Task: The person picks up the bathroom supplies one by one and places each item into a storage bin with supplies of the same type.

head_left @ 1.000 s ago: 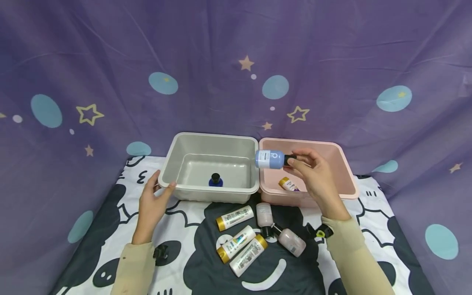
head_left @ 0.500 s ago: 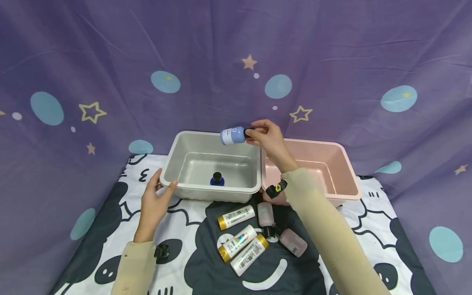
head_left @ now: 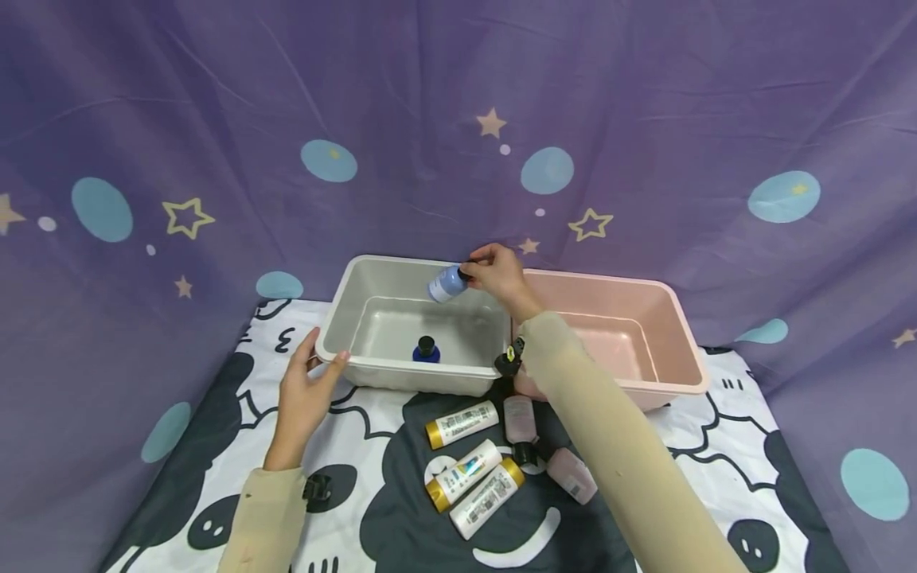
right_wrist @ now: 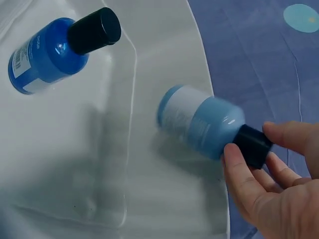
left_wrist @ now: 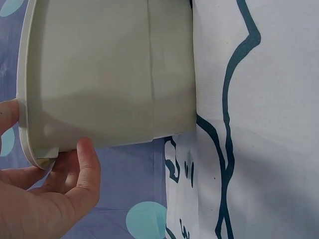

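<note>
My right hand (head_left: 504, 280) pinches the black cap of a light blue bottle (right_wrist: 202, 122) between thumb and fingers. That bottle hangs tilted, base down to the left, inside the back right part of the grey plastic bin (head_left: 408, 378). A dark blue bottle (right_wrist: 47, 55) with a black cap stands on the bin's floor near the front wall. My left hand (head_left: 304, 406) grips the bin's front left corner, its fingers curled at the rim in the left wrist view.
A pink bin (head_left: 669, 338) adjoins the grey one on the right, partly behind my right sleeve. On the sheep-print cloth (head_left: 401, 509) in front lie several gold-capped white tubes (head_left: 469, 423) and two pale pink bottles (head_left: 519, 418). A purple curtain (head_left: 430, 95) hangs behind.
My right hand has carried the light blue bottle left from over the pink bin, then lowered it into the grey bin. My left hand keeps its grip on the corner.
</note>
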Demonstrator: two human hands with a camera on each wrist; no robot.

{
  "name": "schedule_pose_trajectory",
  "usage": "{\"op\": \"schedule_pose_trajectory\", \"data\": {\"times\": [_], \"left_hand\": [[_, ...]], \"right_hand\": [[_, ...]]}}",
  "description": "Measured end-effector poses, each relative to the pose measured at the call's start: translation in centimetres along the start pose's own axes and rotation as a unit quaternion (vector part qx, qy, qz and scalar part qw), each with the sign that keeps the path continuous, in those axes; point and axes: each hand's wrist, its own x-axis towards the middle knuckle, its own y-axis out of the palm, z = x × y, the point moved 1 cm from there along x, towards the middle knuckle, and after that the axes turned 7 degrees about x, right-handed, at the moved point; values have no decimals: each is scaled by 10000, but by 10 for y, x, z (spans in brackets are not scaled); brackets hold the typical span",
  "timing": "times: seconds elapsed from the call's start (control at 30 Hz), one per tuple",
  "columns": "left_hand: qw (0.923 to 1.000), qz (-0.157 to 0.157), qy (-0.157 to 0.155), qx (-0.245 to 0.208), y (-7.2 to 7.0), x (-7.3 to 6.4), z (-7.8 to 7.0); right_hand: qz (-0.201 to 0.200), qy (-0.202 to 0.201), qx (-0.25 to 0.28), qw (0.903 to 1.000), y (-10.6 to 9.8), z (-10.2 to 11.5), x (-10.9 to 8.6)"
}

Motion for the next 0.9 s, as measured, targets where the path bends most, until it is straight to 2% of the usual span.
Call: {"op": "schedule_pose_trajectory", "data": {"times": [0.17,0.4,0.67,0.9], "left_hand": [[10000,67,18,-50,1,0,-1],[9999,32,-56,87,0,0,0],[9997,86,-212,130,0,0,-2],[9997,74,-213,108,0,-1,-4]], "right_hand": [[-139,-74,321,9994,-1,0,-3],[188,-498,421,9977,-12,10,-21],[194,-1347,-93,9907,-56,11,-75],[-78,-1830,-642,9810,-97,-6,-136]]}}
